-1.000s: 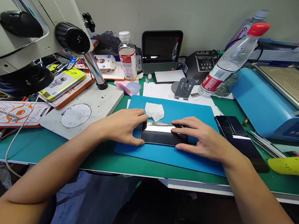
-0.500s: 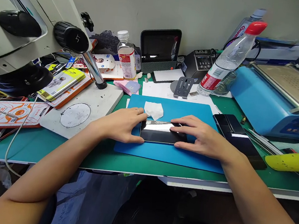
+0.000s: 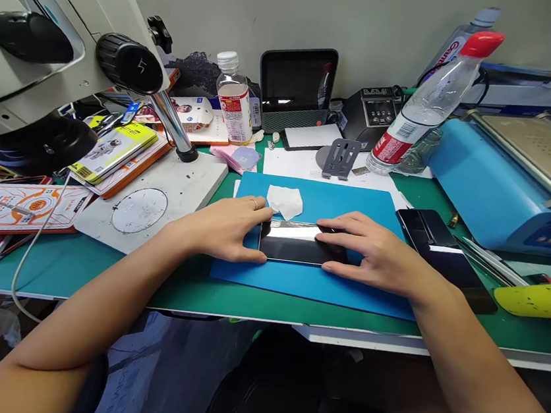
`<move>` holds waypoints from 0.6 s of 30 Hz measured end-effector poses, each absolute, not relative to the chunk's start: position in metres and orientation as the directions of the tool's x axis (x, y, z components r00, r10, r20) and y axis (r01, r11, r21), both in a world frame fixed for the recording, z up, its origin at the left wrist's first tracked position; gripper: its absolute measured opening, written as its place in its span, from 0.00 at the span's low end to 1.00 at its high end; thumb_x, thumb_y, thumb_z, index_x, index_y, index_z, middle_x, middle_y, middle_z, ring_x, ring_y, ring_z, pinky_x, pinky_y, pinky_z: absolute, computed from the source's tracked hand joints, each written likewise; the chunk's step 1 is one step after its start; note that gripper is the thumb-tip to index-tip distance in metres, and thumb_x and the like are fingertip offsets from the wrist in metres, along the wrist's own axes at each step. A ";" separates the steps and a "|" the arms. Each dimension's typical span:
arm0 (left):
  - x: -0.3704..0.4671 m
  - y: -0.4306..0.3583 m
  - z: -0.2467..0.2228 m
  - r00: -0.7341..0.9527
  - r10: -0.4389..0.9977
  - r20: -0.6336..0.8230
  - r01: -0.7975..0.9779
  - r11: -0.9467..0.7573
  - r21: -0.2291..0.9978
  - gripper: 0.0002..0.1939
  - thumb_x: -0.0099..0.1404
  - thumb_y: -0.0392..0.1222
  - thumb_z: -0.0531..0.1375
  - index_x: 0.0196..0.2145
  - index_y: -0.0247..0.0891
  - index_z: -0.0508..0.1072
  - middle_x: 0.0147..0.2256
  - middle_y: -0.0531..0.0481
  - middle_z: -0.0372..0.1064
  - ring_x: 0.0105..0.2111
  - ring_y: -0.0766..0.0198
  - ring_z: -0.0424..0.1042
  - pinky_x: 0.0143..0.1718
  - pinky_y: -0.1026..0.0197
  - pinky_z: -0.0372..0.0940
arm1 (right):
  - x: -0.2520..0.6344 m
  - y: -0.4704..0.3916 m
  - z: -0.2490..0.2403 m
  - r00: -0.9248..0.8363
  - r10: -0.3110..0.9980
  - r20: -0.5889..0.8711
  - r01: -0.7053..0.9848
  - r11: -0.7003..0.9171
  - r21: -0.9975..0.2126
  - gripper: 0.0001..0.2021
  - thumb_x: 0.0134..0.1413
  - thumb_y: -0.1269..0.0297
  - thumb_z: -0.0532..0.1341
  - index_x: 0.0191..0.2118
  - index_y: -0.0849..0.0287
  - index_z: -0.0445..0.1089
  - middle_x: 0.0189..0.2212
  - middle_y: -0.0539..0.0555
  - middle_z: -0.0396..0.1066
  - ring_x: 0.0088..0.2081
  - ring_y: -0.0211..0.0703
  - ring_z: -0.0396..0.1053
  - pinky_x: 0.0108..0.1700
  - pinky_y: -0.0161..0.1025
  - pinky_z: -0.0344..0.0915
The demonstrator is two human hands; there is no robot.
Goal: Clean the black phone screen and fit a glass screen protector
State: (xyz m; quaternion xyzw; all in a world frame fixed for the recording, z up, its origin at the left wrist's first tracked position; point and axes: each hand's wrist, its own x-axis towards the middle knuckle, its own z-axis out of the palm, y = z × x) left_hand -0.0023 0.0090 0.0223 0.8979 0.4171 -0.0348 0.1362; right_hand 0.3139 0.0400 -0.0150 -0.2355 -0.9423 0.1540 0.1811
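A black smartphone [image 3: 290, 250] lies flat and sideways on a blue mat [image 3: 307, 282], its glossy screen up with a bright reflection across it. My left hand [image 3: 236, 228] grips the phone's left end, thumb at the near edge and fingers at the far edge. At the other end, my right hand [image 3: 370, 252] holds it with the thumb on the near edge; one finger rests on the screen and another lies along the far edge. Just beyond the phone is a crumpled white wipe [image 3: 285, 201].
A microscope [image 3: 57, 69] and its white base [image 3: 177, 198] stand on the left. Beside the mat's right edge lies another dark phone [image 3: 442, 255]. Farther right are a blue heating plate machine [image 3: 501, 186] and a yellow-green handle [image 3: 538, 299]. Bottles [image 3: 236, 112] and a phone stand [image 3: 341, 159] are behind.
Both hands keep the same hold on the phone. The whole view has shifted very slightly; nothing on the desk has visibly moved.
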 end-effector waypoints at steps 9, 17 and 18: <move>-0.002 0.009 0.021 0.651 0.740 -0.168 0.757 -0.618 0.212 0.25 0.65 0.61 0.60 0.49 0.38 0.69 0.44 0.44 0.68 0.43 0.51 0.70 0.41 0.54 0.64 | 0.313 0.039 -0.015 -0.826 0.490 0.277 0.385 0.851 -0.357 0.19 0.60 0.56 0.66 0.55 0.53 0.78 0.56 0.60 0.77 0.52 0.57 0.72 0.50 0.56 0.75; -0.002 0.009 0.023 0.649 0.741 -0.175 0.759 -0.614 0.215 0.24 0.65 0.60 0.60 0.48 0.38 0.68 0.45 0.43 0.68 0.43 0.51 0.70 0.41 0.54 0.63 | 0.313 0.037 -0.016 -0.814 0.520 0.259 0.423 0.836 -0.348 0.27 0.61 0.55 0.66 0.63 0.57 0.71 0.55 0.63 0.76 0.53 0.58 0.72 0.52 0.55 0.75; -0.002 0.009 0.023 0.649 0.741 -0.174 0.759 -0.614 0.217 0.24 0.65 0.60 0.60 0.48 0.38 0.68 0.45 0.43 0.68 0.43 0.51 0.70 0.41 0.54 0.63 | 0.313 0.036 -0.016 -0.803 0.542 0.247 0.447 0.822 -0.353 0.31 0.60 0.54 0.66 0.67 0.59 0.66 0.54 0.64 0.77 0.53 0.59 0.72 0.51 0.55 0.75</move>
